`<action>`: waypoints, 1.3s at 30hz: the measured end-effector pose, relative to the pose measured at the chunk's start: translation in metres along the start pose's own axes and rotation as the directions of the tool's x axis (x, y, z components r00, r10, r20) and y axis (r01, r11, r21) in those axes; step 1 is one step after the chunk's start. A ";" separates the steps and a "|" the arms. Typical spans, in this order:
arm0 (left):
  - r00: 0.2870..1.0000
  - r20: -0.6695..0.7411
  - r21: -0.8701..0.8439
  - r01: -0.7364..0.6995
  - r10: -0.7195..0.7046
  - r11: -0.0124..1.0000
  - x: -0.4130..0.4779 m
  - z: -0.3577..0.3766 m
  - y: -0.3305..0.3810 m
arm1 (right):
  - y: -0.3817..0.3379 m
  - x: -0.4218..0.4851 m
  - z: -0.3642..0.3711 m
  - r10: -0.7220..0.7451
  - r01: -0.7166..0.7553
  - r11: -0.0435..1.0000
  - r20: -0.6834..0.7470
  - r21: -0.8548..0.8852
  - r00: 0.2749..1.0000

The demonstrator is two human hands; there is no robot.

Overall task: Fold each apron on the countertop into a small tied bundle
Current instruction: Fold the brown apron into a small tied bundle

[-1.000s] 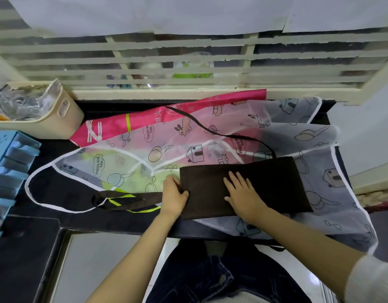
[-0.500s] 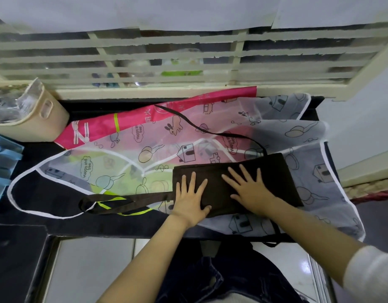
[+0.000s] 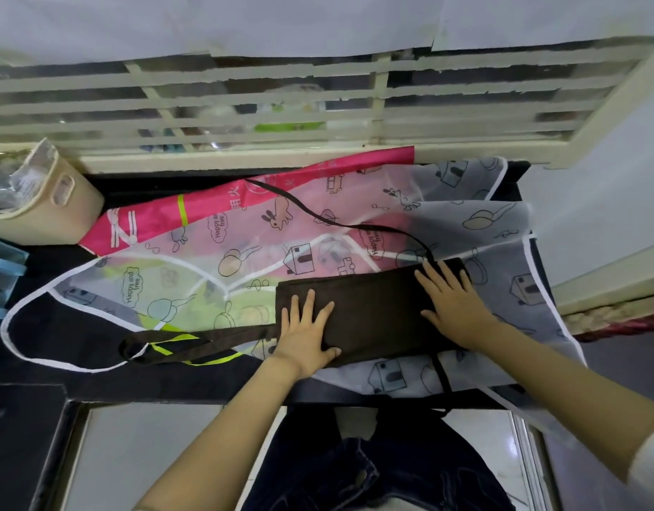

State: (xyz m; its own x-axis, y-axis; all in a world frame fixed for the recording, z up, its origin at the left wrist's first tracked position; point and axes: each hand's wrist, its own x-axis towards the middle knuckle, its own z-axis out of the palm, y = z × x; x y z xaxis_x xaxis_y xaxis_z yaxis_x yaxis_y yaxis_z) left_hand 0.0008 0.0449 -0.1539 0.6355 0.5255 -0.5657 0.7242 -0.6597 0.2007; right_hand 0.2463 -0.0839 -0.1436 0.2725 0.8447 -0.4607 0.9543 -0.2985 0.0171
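Fingers (image 3: 310, 302) of the left hand (image 3: 305, 333) straight and spread, palm down, pressing flat on the left end of the folded dark brown apron (image 3: 377, 311); fingers (image 3: 443, 276) of the right hand (image 3: 452, 304) likewise extended and slightly apart, flat on its right end, neither hand gripping anything. The brown apron lies as a long band near the front edge of the dark countertop (image 3: 152, 385), on a translucent printed apron (image 3: 244, 260) that partly covers a pink apron (image 3: 215, 212); its strap loop (image 3: 193, 344) trails left
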 end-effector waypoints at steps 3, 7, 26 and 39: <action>0.998 0.013 -0.006 0.059 -0.059 0.998 0.001 -0.007 0.007 | 0.022 -0.020 0.014 -0.032 0.033 0.999 -0.065 0.016 0.997; 0.980 -0.089 0.129 0.187 -0.176 0.974 0.002 -0.023 0.049 | 0.044 -0.032 0.029 -0.080 0.084 0.990 -0.039 0.109 0.996; 0.983 -0.183 0.089 0.022 -0.005 0.996 0.017 0.067 0.203 | 0.062 0.033 -0.013 -0.058 0.104 0.985 -0.311 0.134 0.949; 0.969 -0.185 0.188 -0.131 0.166 0.973 -0.018 0.067 0.187 | 0.108 -0.014 0.012 -0.131 0.050 0.775 0.082 0.630 0.988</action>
State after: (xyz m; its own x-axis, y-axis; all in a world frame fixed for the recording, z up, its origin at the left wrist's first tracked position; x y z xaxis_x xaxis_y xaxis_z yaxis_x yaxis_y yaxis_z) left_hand 0.1071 -0.1236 -0.1600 0.7853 0.4988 -0.3668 0.5714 -0.8120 0.1190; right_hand 0.3438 -0.1329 -0.1463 0.1342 0.8371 -0.5303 0.6756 -0.4688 -0.5690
